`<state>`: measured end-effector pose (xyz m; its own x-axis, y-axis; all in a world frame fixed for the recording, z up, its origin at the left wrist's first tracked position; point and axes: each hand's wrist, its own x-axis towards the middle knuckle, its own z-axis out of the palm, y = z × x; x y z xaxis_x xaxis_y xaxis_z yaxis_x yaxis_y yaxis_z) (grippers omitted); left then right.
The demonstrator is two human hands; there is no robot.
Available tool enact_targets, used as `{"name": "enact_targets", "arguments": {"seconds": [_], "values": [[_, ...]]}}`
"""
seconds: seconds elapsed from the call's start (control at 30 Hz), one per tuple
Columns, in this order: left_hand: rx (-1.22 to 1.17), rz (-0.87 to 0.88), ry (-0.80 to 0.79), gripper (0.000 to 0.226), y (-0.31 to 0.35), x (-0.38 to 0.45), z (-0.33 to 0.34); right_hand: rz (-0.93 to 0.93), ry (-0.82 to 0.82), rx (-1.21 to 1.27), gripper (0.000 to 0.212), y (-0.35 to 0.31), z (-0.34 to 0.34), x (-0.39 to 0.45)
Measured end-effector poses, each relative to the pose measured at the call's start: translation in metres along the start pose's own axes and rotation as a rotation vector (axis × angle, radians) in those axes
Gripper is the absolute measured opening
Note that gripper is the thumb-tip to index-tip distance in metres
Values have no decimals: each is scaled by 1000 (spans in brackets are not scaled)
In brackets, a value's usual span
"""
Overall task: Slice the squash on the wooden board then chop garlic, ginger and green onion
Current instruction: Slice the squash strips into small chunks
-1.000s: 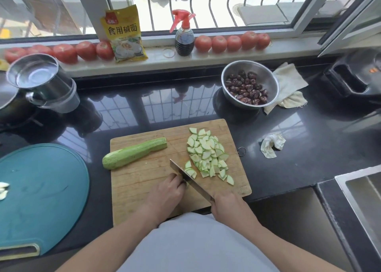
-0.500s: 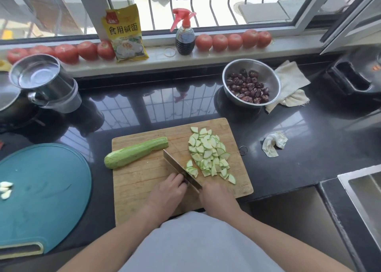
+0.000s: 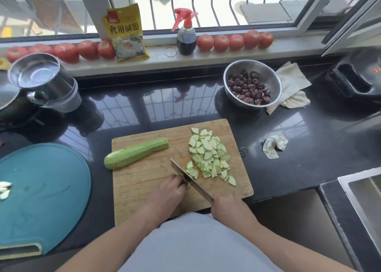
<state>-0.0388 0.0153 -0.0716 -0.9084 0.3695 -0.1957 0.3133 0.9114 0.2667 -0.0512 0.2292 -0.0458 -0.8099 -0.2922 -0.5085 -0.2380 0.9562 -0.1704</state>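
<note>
On the wooden board [image 3: 144, 189] lies a long half of green squash [image 3: 135, 153], flat side down, at the board's left. A heap of thin squash slices [image 3: 209, 152] covers the board's right side. My right hand [image 3: 225, 206] grips the handle of a knife [image 3: 186, 176], whose blade sits slantwise against the near end of the slices. My left hand [image 3: 167, 195] has curled fingers on a small squash end piece right beside the blade; that piece is almost hidden. Peeled garlic cloves [image 3: 4, 189] lie on the teal board [image 3: 41, 189] at the far left.
A steel bowl of red dates [image 3: 252, 84] stands behind the board, a cloth [image 3: 292, 86] next to it. A crumpled tissue [image 3: 274, 145] lies to the right. A steel jug [image 3: 44, 82] stands back left. Tomatoes, a yellow packet [image 3: 125, 32] and a spray bottle [image 3: 186, 32] line the sill. A sink [image 3: 367, 199] is at right.
The knife moved forward on the board and then came back toward me, cutting at the small piece under my left hand. The slice heap and the long squash half stayed put.
</note>
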Motion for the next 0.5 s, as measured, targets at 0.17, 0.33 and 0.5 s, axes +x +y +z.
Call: {"name": "enact_targets", "arguments": {"seconds": [0.17,0.33,0.5], "values": [[3,14,6,26,-2,0,-2,4,-52,-15,17,-16,0,21],[-11,12,8,23,-5,-2,4,-9,59,171,18,-25,-5,28],[43,23,36,34,-2,0,1,-51,44,56,19,-8,-7,3]]}}
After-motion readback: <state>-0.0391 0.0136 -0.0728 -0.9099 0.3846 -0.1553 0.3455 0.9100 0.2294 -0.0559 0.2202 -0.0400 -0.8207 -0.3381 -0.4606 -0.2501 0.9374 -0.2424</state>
